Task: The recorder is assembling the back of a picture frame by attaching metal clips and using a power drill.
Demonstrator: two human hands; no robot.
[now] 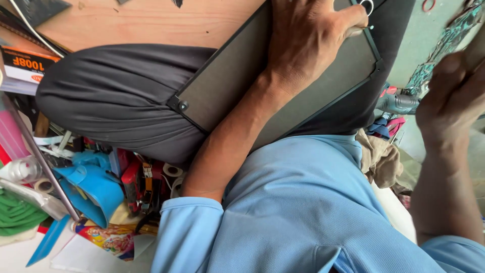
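— At the left edge, what takes up the room?

— Clutter, packed tight: a green coil (17, 215), a blue plastic piece (91, 184), a red tool (132, 182) and tape rolls (173, 170), all pressed against the grey trouser leg (116, 96). No free space there. Behind the knee lies a bare wooden board (151, 20).

— And the middle?

— A framed panel (227, 86), dark with a thin black rim, lies tilted across the lap, its near corner on the leg. The left hand (308, 40) lies palm down on it, closed over its far edge, thumb pressed beside a small ring hanger (368, 6). The blue shirt (303, 212) fills the bottom edge.

— Right of the panel?

— A grey-green power tool (399, 103) just beside the panel's right corner, beige cloth (379, 159) below it, and pale green floor (424, 40) beyond, fairly open.

— The other hand?

— The right hand (449, 96) is raised at the right edge, well apart from the panel, fingers curled; it is blurred, so I cannot tell whether it grips anything.
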